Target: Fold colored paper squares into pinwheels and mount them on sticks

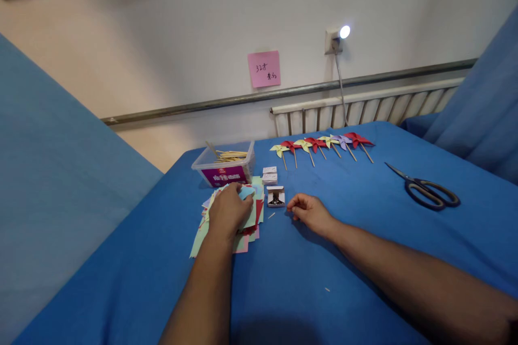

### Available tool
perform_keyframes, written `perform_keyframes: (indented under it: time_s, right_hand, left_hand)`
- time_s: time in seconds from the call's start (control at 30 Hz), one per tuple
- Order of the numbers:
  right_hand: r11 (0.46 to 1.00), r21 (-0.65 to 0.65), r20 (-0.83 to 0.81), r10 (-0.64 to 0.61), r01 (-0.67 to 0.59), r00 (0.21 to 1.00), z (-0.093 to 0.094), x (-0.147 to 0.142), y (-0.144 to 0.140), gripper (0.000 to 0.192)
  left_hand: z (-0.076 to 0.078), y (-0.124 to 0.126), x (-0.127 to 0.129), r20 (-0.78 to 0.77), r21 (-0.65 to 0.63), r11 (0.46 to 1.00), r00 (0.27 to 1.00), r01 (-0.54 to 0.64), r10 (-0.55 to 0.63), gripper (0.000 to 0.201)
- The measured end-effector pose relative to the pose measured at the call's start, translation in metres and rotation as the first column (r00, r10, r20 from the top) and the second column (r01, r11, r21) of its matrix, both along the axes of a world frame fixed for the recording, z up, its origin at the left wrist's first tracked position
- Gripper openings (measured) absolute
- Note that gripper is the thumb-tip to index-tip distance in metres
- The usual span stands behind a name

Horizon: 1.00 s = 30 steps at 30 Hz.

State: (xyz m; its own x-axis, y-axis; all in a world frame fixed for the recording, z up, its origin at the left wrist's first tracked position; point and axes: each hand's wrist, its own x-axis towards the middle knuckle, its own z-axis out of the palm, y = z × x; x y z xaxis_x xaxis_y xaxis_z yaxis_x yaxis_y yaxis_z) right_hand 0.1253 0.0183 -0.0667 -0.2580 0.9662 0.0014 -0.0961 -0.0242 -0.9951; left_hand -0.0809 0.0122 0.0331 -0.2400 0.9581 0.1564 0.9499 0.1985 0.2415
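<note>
My left hand (230, 207) rests on a loose stack of coloured paper sheets (256, 221), its thumb apart from the fingers. A light blue sheet (246, 192) shows beside the thumb; the undersides of the fingertips are hidden. My right hand (309, 211) is just above the blue cloth with its fingers curled together; whatever is in them, if anything, I cannot make out. Left of it stands a small open box (275, 197) of dark metallic bits, perhaps pins. Behind that box is a small white box (270, 175).
A clear plastic tub (247, 160) of thin wooden sticks stands behind the paper. Several paper pinwheels (315, 144) on sticks lie in a row at the back. Black-handled scissors (424, 188) lie at the right. Small pale scraps (271, 215) lie on the blue cloth (283, 275).
</note>
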Motion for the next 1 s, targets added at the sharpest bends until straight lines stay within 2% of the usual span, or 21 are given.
perform_keyframes:
  time_s: [0.17,0.37,0.6,1.0]
  right_hand:
    - [0.999,0.04,0.063,0.025,-0.027,0.998,-0.005,-0.001,0.0,0.014]
    - [0.986,0.137,0.196,0.069,-0.097,0.978,-0.015,0.0,0.001,0.019]
    - [0.966,0.228,0.353,0.034,-0.122,0.935,-0.015,0.0,0.0,0.021]
    - [0.946,0.294,0.368,0.021,-0.138,0.93,-0.017,0.001,-0.001,0.023]
  left_hand:
    - [0.002,0.002,-0.001,0.093,-0.015,1.0,0.995,-0.028,0.029,0.04]
    - [-0.003,0.007,-0.006,0.21,0.006,0.999,0.977,-0.04,0.038,0.036]
    - [-0.006,0.01,-0.008,0.207,0.013,0.997,0.976,-0.07,0.066,0.025]
    - [-0.01,0.012,-0.016,0.259,0.034,0.998,0.965,-0.048,0.038,0.027]
